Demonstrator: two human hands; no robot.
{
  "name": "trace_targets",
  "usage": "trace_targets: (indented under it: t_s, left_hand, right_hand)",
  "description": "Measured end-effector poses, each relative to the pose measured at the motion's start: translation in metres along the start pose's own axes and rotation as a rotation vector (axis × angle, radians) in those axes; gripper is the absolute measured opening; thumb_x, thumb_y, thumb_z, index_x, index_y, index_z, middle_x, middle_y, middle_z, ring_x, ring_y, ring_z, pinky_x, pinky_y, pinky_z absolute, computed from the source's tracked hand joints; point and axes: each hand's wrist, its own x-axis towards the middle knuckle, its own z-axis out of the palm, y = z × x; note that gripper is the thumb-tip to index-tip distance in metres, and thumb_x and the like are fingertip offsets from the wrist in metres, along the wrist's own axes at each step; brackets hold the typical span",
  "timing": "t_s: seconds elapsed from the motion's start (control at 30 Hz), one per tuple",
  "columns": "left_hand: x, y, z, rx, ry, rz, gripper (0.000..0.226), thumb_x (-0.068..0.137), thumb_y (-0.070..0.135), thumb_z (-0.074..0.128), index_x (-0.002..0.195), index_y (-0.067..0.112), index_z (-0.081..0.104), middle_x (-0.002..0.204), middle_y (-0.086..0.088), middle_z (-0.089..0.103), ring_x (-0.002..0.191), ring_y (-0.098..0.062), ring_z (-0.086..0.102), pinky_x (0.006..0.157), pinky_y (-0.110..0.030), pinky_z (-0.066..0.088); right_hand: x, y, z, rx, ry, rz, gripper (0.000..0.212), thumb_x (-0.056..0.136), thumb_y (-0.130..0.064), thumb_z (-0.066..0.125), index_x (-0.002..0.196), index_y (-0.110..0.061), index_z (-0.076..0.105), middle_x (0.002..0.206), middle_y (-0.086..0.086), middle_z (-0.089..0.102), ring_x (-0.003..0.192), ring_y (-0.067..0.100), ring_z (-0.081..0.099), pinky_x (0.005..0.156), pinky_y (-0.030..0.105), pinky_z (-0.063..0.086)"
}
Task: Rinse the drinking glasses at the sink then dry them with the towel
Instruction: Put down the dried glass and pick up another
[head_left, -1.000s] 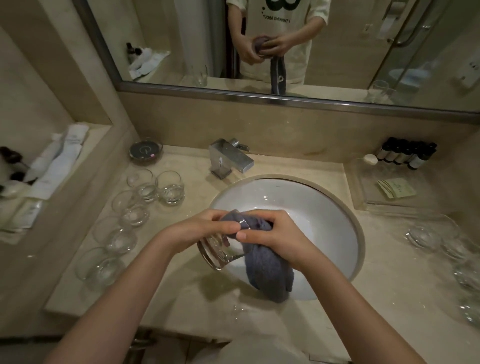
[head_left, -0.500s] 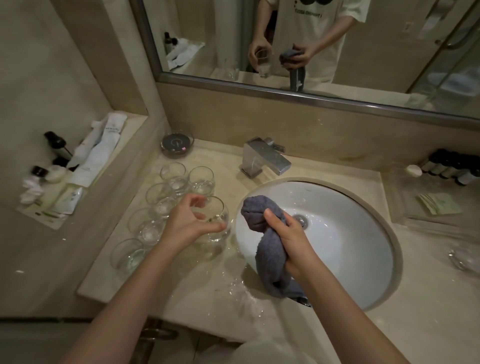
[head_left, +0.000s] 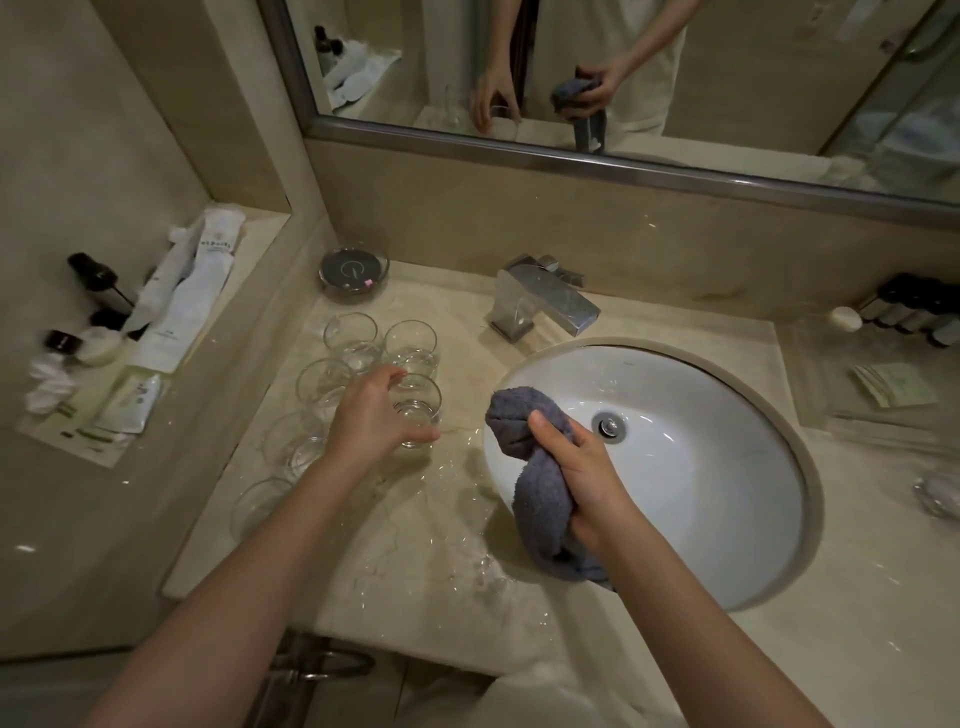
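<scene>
Clear glass tumblers stand in a cluster on the marble counter (head_left: 415, 545) left of the sink (head_left: 727, 493); six can be counted, though the nearer ones are partly hidden by the left forearm. Two stand at the back, the back-left tumbler (head_left: 349, 335) just beside the back-right tumbler (head_left: 411, 345). In front of the latter stands the held tumbler (head_left: 418, 410), upright on the counter, with the left hand (head_left: 371, 421) curled round its side, thumb at the near wall and fingers over the rim. Three more, at (head_left: 322, 382), (head_left: 291, 441) and (head_left: 260, 506), run down the left edge. One grey towel (head_left: 535, 483) is bunched in the right hand (head_left: 582, 473), whose fingers wrap it tightly, over the left rim of the white basin. Water drops lie scattered on the counter between the hands. One square chrome faucet (head_left: 543, 304) sits behind the basin, one round dish (head_left: 353, 270) behind the tumblers. White toiletry packets (head_left: 182, 301) lie on the side ledge, a row of dark bottles (head_left: 914, 312) at far right. One more glass (head_left: 940, 493) is cut off at the right edge. A mirror (head_left: 623, 67) above reflects both hands.
</scene>
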Motion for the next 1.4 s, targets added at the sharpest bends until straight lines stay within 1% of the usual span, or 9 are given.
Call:
trace_targets:
  t_s: [0.13, 0.33, 0.63, 0.93, 1.03, 1.13, 1.23, 1.3, 1.4]
  left_hand:
    - [0.009, -0.003, -0.004, 0.147, 0.017, 0.018, 0.096, 0.047, 0.043, 0.094, 0.130, 0.017, 0.054, 0.128, -0.003, 0.062, 0.122, -0.025, 0.053, 0.100, -0.041, 0.040]
    - [0.014, -0.003, -0.009, 0.334, 0.023, 0.033, 0.093, 0.050, 0.051, 0.089, 0.133, 0.027, 0.053, 0.135, -0.005, 0.051, 0.136, -0.019, 0.031, 0.105, -0.041, 0.023]
    - [0.022, -0.015, -0.013, 0.333, -0.040, 0.006, 0.096, 0.050, 0.053, 0.089, 0.135, 0.030, 0.050, 0.143, 0.001, 0.045, 0.141, -0.015, 0.023, 0.109, -0.049, 0.017]
    - [0.017, -0.010, -0.014, 0.386, -0.054, 0.040, 0.103, 0.060, 0.049, 0.086, 0.146, 0.021, 0.037, 0.153, -0.005, 0.034, 0.144, -0.023, 0.020, 0.114, -0.051, 0.014]
    - [0.010, 0.005, -0.010, 0.245, 0.010, 0.174, 0.092, 0.060, 0.040, 0.089, 0.139, 0.015, 0.048, 0.142, -0.010, 0.048, 0.137, -0.027, 0.030, 0.110, -0.038, 0.023]
    - [-0.002, 0.033, 0.001, -0.046, -0.086, 0.220, 0.074, 0.065, 0.030, 0.088, 0.130, 0.015, 0.056, 0.130, -0.003, 0.054, 0.128, -0.019, 0.041, 0.100, -0.025, 0.030]
    - [-0.010, 0.070, 0.022, -0.196, -0.200, 0.242, 0.060, 0.072, 0.029, 0.085, 0.125, 0.017, 0.061, 0.119, 0.007, 0.060, 0.113, -0.006, 0.051, 0.092, -0.023, 0.036]
    - [-0.015, 0.096, 0.040, -0.252, -0.259, 0.265, 0.050, 0.076, 0.027, 0.081, 0.121, 0.016, 0.063, 0.115, 0.007, 0.063, 0.109, -0.006, 0.054, 0.089, -0.022, 0.037]
    - [-0.023, 0.133, 0.073, -0.297, -0.343, 0.303, 0.043, 0.079, 0.022, 0.079, 0.117, 0.013, 0.064, 0.110, 0.004, 0.065, 0.108, -0.011, 0.057, 0.088, -0.021, 0.039]
  right_hand:
    - [-0.001, 0.003, 0.001, -0.014, 0.021, 0.001, 0.041, 0.074, -0.029, 0.068, 0.109, -0.007, 0.067, 0.104, 0.019, 0.069, 0.097, 0.025, 0.063, 0.088, 0.033, 0.048]
    - [-0.004, 0.005, 0.002, -0.040, 0.032, 0.007, 0.020, 0.084, -0.023, 0.063, 0.100, -0.012, 0.069, 0.095, 0.013, 0.070, 0.092, 0.022, 0.063, 0.081, 0.028, 0.049]
    - [-0.007, 0.005, 0.001, -0.041, 0.035, -0.003, 0.014, 0.091, -0.019, 0.060, 0.099, -0.013, 0.069, 0.091, 0.007, 0.073, 0.085, 0.016, 0.067, 0.075, 0.022, 0.053]
    - [-0.009, 0.008, -0.003, -0.017, 0.039, -0.014, 0.020, 0.088, -0.023, 0.062, 0.103, -0.012, 0.069, 0.093, 0.009, 0.073, 0.087, 0.017, 0.068, 0.076, 0.025, 0.053]
    - [-0.011, 0.006, -0.009, 0.009, 0.075, -0.032, 0.035, 0.077, -0.030, 0.066, 0.106, -0.010, 0.068, 0.097, 0.012, 0.072, 0.091, 0.021, 0.067, 0.081, 0.030, 0.052]
    - [-0.018, 0.001, -0.023, 0.049, 0.140, -0.060, 0.039, 0.073, -0.033, 0.066, 0.105, -0.009, 0.067, 0.090, 0.009, 0.072, 0.085, 0.019, 0.067, 0.082, 0.031, 0.050]
    - [-0.030, -0.008, -0.047, 0.081, 0.223, -0.097, 0.041, 0.072, -0.034, 0.065, 0.104, -0.009, 0.066, 0.093, 0.012, 0.072, 0.087, 0.021, 0.067, 0.084, 0.033, 0.052]
    - [-0.040, -0.013, -0.067, 0.117, 0.277, -0.122, 0.039, 0.074, -0.034, 0.064, 0.104, -0.009, 0.066, 0.098, 0.015, 0.071, 0.089, 0.022, 0.067, 0.083, 0.033, 0.053]
    - [-0.057, -0.020, -0.098, 0.214, 0.343, -0.193, 0.027, 0.085, -0.027, 0.059, 0.102, -0.008, 0.066, 0.092, 0.011, 0.072, 0.079, 0.014, 0.070, 0.069, 0.024, 0.057]
